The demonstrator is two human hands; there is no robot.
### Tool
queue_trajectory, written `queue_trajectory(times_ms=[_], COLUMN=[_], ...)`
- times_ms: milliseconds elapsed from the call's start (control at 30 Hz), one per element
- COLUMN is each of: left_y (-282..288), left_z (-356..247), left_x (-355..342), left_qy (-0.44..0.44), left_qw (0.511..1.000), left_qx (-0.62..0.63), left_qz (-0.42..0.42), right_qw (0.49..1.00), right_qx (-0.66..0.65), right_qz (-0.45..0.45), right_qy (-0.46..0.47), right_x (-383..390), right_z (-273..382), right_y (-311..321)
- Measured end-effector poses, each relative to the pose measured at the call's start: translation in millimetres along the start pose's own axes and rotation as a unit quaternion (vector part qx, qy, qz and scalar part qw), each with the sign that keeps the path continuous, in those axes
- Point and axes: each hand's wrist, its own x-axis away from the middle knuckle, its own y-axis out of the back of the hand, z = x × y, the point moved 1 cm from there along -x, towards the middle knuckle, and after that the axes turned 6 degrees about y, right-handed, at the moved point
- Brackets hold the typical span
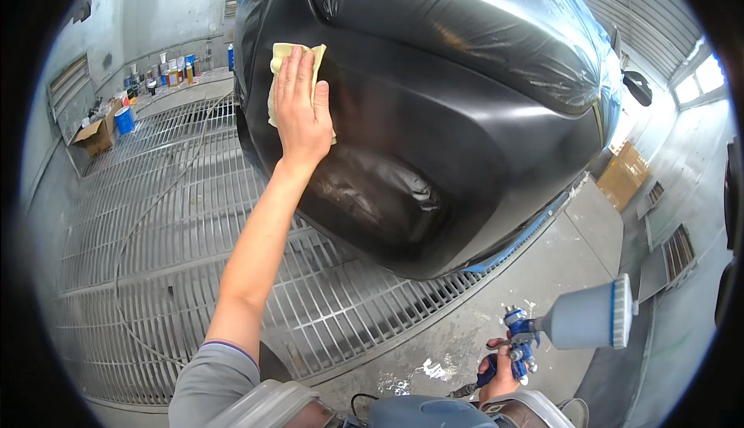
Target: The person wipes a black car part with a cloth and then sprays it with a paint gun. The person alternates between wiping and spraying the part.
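Observation:
My left hand (301, 110) lies flat with its fingers stretched over a pale yellow cloth (280, 50), holding it against a dark, matte black car bumper (434, 110). The cloth shows around the fingers and under the palm. In my right hand (502, 380), low on the right, is a blue spray gun (521, 341). Its grey-blue paint cup (583, 318) points off to the right, and my fingers wrap round the handle. The gun is apart from the bumper. Part of the right hand is hidden behind the gun.
Clear plastic film (465, 17) covers the car above the bumper; blue masking tape (508, 250) runs along its lower edge. A metal floor grating (186, 234) carries a thin hose (118, 265). Cans (174, 71) and a cardboard box (97, 135) stand far left, another carton (622, 176) right.

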Motion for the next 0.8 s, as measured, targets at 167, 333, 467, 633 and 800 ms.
queue_trajectory(times_ms=[167, 333, 467, 633, 800], left_y=[-1.6, 49.3, 137.9, 225.1, 245.1], left_z=[-118.6, -211.3, -131.3, -74.4, -44.3], left_x=[1.7, 164.7, 288.2, 338.9, 318.9], left_qy=[-0.106, -0.289, -0.117, 0.414, 0.594], left_qw=[0.978, 0.637, 0.382, 0.16, 0.018], left_qx=[0.083, 0.411, 0.366, 0.351, 0.32], left_qz=[0.158, 0.585, 0.841, 0.825, 0.738], right_qw=[0.996, 0.989, 0.974, 0.972, 0.984], right_qx=[0.031, 0.022, 0.046, 0.054, 0.065], right_qz=[-0.076, -0.117, -0.162, -0.137, -0.021], right_qy=[0.018, 0.084, 0.15, 0.182, 0.164], right_x=[2.5, 37.3, 54.0, 45.4, 32.6], right_z=[59.6, 117.6, 149.5, 167.6, 168.3], right_y=[-20.8, -54.9, -86.2, -148.0, -229.5])
